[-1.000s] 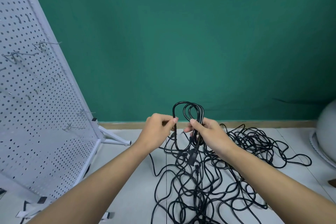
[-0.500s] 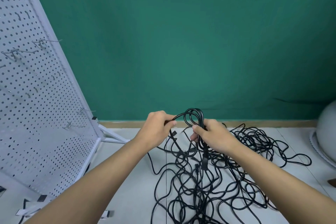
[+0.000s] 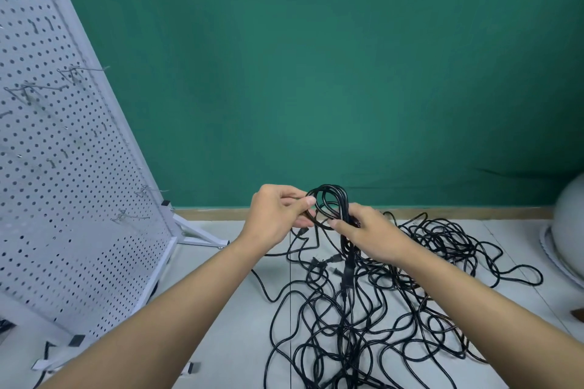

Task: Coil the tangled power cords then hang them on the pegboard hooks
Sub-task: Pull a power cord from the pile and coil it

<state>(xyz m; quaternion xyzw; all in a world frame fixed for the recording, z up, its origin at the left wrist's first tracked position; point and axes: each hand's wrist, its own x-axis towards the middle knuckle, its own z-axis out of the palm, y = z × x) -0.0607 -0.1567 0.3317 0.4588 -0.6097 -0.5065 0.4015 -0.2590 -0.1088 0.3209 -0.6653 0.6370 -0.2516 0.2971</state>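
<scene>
A small bundle of black cord loops stands up between my hands, above a big tangle of black power cords on the pale floor. My right hand grips the bundle at its neck, thumb across the strands. My left hand pinches one strand of the same cord just left of the loops. A white pegboard on a stand leans at the left, with several bare metal hooks. Plugs hang below the bundle.
A green wall with a wooden baseboard closes the back. The pegboard's white feet reach onto the floor near my left forearm. A pale rounded object sits at the right edge.
My left hand has drawn its strand around the loops, and the looped bundle has dipped, then risen again. Both hands stay close together above the tangle.
</scene>
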